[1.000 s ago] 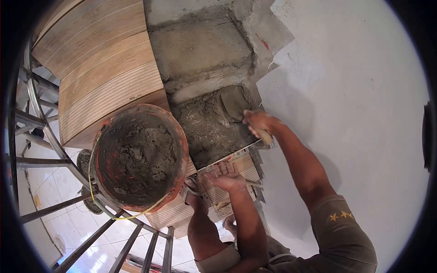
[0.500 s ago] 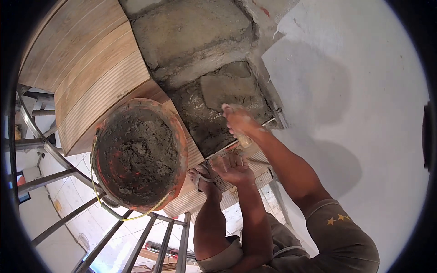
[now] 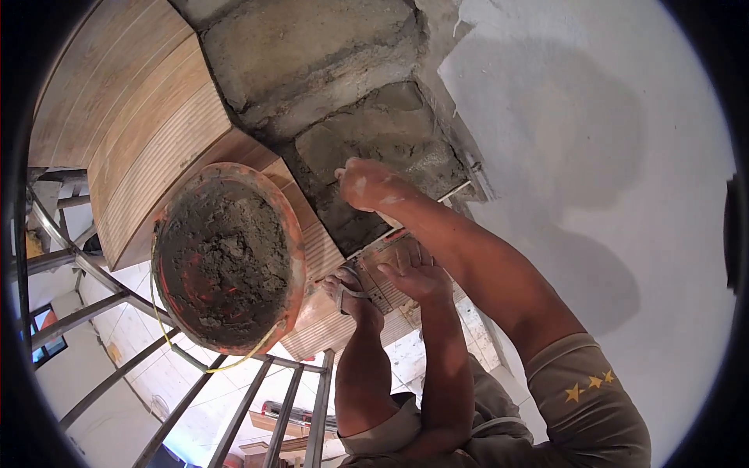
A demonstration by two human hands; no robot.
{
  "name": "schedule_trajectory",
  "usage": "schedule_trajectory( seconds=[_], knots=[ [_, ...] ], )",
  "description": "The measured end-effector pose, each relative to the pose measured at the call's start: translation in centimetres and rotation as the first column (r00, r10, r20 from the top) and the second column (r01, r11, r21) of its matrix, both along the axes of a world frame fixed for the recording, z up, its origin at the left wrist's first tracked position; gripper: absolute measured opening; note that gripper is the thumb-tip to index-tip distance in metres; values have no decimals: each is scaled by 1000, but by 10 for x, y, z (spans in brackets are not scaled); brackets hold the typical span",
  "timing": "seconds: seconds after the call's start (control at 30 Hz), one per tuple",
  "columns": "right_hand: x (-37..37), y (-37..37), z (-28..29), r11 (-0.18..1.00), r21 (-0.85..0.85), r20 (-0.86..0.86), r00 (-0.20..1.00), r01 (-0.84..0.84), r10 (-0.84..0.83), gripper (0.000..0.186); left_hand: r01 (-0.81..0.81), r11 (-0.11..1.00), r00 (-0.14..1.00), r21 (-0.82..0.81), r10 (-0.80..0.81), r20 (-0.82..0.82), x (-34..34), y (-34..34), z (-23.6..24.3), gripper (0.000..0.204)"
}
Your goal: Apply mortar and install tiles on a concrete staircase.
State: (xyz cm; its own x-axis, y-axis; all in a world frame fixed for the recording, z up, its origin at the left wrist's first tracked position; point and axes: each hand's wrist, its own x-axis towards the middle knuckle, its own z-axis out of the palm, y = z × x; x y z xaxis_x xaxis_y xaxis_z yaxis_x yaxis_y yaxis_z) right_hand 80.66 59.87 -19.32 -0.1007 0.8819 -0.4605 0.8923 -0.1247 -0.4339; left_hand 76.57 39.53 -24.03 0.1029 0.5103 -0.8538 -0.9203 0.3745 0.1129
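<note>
My right hand [image 3: 370, 186] is closed round the wooden handle [image 3: 390, 221] of a trowel, over the wet grey mortar [image 3: 355, 226] on a stair step. The blade is hard to tell from the mortar. Lower down, my left hand [image 3: 421, 278] is open, its fingers apart and holding nothing. It is just below the pale edge strip [image 3: 446, 193] of the step. To the left, a round orange tub [image 3: 292, 242] holds a heap of grey mortar [image 3: 234, 253].
Wood-look tiles [image 3: 148, 101] cover the steps at left, beside bare concrete steps [image 3: 304, 47]. A white wall [image 3: 562, 156] rises at right. Metal railing bars [image 3: 109, 355] run along the lower left. My sandalled foot [image 3: 349, 288] stands beside the tub.
My right hand has moved left across the mortar with the trowel. The left hand has shifted slightly right, staying open. The whole view has also moved a little.
</note>
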Motion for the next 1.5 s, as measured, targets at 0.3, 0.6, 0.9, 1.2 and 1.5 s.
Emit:
schedule_trajectory(
  seconds=[0.3, 0.6, 0.9, 1.2, 1.5],
  knots=[
    [-21, 4, -4, 972, -54, -1, 973, 230, -230, 26, -25, 995, 998, 95, 20, 56, -1, -11, -5, 112],
    [39, -79, 2, 941, 257, -243, 957, 218, -155, 34, -40, 999, 999, -14, 40, 28, 10, -23, -12, 102],
    [-49, -58, -81, 887, 70, -602, 729, 457, -328, 32, -16, 986, 993, 163, 34, -109, -14, -40, -78, 95],
    [6, -10, 33, 972, 102, -23, 977, 214, -212, 40, -42, 995, 999, -89, 41, -14, -17, -16, -11, 103],
    [-38, -48, 31, 970, 29, 79, 967, 241, -242, 34, 72, 952, 997, 296, -60, -50, -1, -22, -3, 103]
  ],
)
